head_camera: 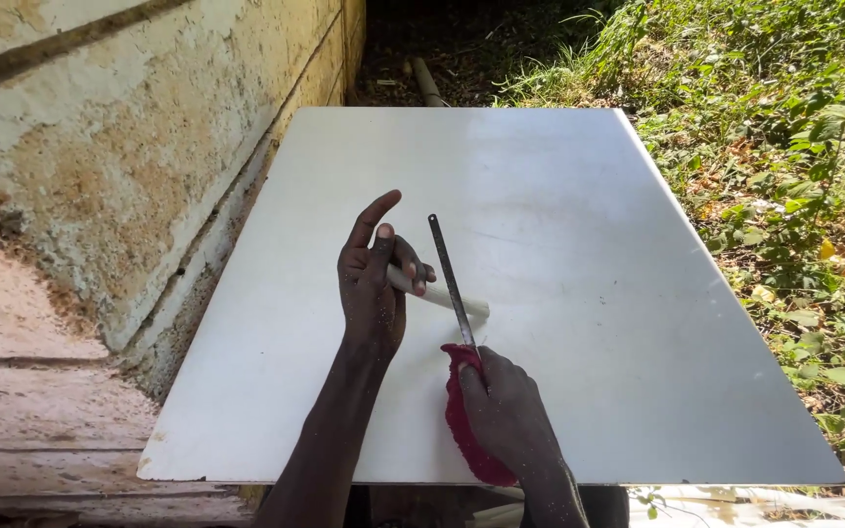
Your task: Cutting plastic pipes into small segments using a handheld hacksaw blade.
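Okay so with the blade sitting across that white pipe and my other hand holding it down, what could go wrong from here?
1. The left hand grips the white pipe close beside the saw blade; a slip could catch the fingers.
2. The pipe lies loose on the smooth white board, held by hand alone, so it may roll or twist.
3. The right hand holds the blade through a red cloth, not a handle; the grip could slide, or the bare blade bend.
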